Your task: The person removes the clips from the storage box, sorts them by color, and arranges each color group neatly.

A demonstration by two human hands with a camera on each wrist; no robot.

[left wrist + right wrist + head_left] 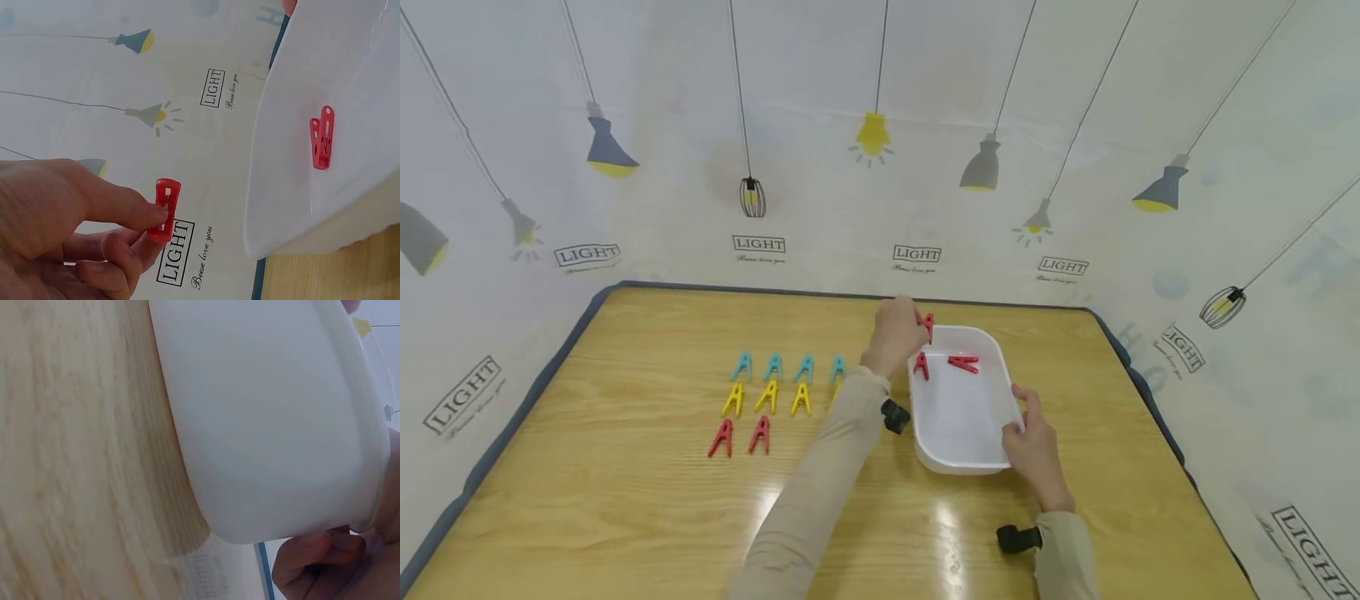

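My left hand [897,335] pinches a red clothespin [165,209] between thumb and fingers, at the far left rim of a white plastic tub [962,429]. Inside the tub lie two more red clothespins, one near the left wall [921,367] and one further right [963,364]. With its thumb over the rim, my right hand [1033,450] grips the tub's right side. The right wrist view is mostly filled by the tub's outer wall [262,425], with fingers [306,556] at its lower corner.
Left of the tub, clothespins lie in rows on the wooden table [625,500]: several blue ones [773,367], several yellow ones [767,397] and two red ones [760,435]. My left forearm [820,492] partly covers the rows' right end. A lamp-patterned sheet [820,275] stands behind.
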